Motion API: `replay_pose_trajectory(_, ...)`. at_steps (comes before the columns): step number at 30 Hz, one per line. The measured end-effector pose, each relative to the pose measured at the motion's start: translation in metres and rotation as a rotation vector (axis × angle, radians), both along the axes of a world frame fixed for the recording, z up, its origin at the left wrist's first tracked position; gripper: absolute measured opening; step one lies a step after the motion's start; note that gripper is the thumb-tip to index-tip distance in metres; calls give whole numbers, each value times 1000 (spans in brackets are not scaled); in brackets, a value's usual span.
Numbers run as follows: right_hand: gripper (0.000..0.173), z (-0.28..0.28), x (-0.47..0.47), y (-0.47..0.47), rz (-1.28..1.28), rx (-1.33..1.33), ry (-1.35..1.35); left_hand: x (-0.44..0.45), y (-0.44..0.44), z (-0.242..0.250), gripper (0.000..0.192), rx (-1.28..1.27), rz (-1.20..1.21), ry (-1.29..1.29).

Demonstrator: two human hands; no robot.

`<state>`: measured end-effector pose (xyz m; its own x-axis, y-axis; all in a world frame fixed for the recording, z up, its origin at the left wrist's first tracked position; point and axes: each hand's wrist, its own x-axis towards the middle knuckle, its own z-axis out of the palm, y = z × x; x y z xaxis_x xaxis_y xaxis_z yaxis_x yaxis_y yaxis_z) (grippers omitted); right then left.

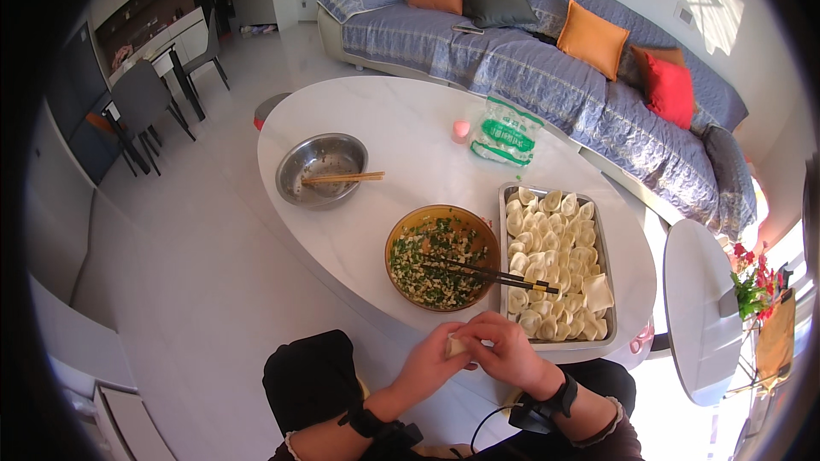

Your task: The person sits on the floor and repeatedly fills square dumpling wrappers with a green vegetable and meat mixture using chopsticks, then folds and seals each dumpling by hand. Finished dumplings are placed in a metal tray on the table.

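Observation:
Between my left hand (430, 358) and my right hand (509, 349) is a small folded dumpling wrapper (455, 346), pinched by the fingers of both. The hands meet just off the near edge of the oval table; any filling inside is hidden. Beyond them stands an amber bowl (392, 266) of chopped green and pale filling (435, 262). Black chopsticks (493, 276) lie across its rim, their ends reaching over the tray. To the right, a metal tray (504, 230) holds rows of folded dumplings (551, 250), with flat square wrappers (598, 293) on top at its right side.
On the white oval table (384, 109) are a steel bowl (349, 147) with wooden chopsticks (346, 177), a pink-lidded container (460, 130) and a green-printed plastic bag (507, 133). A covered sofa (512, 64) lines the far side. At right, a small round table (695, 307) bears a flower pot (728, 302).

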<state>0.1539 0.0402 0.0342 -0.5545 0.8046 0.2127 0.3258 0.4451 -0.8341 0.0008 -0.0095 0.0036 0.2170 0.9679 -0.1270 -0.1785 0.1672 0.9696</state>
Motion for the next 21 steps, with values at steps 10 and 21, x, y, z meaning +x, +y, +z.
replay_pose_trajectory(10,15,-1,0,0,4,-81,-10,-1,2,3,43,38,-13,65)
replay_pose_trajectory(21,12,27,4,12,103,-23,-8,5,14,16,43,75,-22,70)
